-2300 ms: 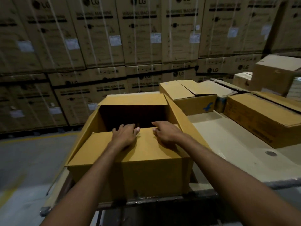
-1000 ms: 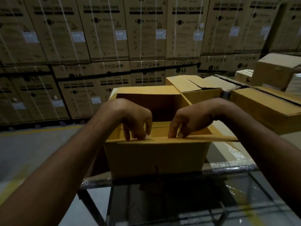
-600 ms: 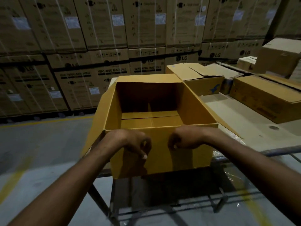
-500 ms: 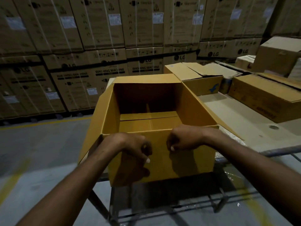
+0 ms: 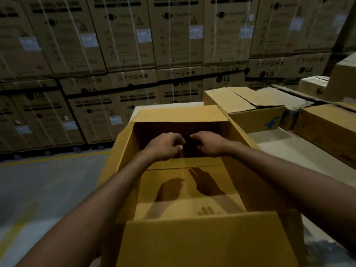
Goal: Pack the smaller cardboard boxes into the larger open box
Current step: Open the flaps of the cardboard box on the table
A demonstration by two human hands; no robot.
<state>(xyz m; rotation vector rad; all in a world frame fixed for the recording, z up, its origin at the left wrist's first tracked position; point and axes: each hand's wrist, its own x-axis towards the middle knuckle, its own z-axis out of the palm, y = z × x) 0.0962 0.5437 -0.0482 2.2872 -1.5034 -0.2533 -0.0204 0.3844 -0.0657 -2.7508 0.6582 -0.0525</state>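
At the centre, on the near left end of the table (image 5: 285, 143), the larger open box (image 5: 192, 237), with its flaps folded outward and a bare cardboard floor inside. Over its opening, toward the far wall, the left hand (image 5: 165, 146) and the right hand (image 5: 207, 144), side by side, close together but apart. Nothing visible in either hand: the left with fingers bent loosely under and the thumbnail showing, the right with fingers drooping, loosely bent, pointing toward the left one. Impossible to tell from this angle whether either touches the dark far wall of the box. On the box floor below, dark shadows of both hands. To the right and farther back on the same table, the smaller cardboard boxes, all outside the open one: a shut box with a blue mark (image 5: 252, 112) just beside the right flap, a long flat box (image 5: 325, 130) at the right edge, well apart from the hands, and more boxes (image 5: 312, 85) behind those, partly cut off. Along the far side, a wall of stacked washing machine cartons (image 5: 123, 35) with pale straps and white labels. On the left, grey floor (image 5: 38, 189) with a yellow line.
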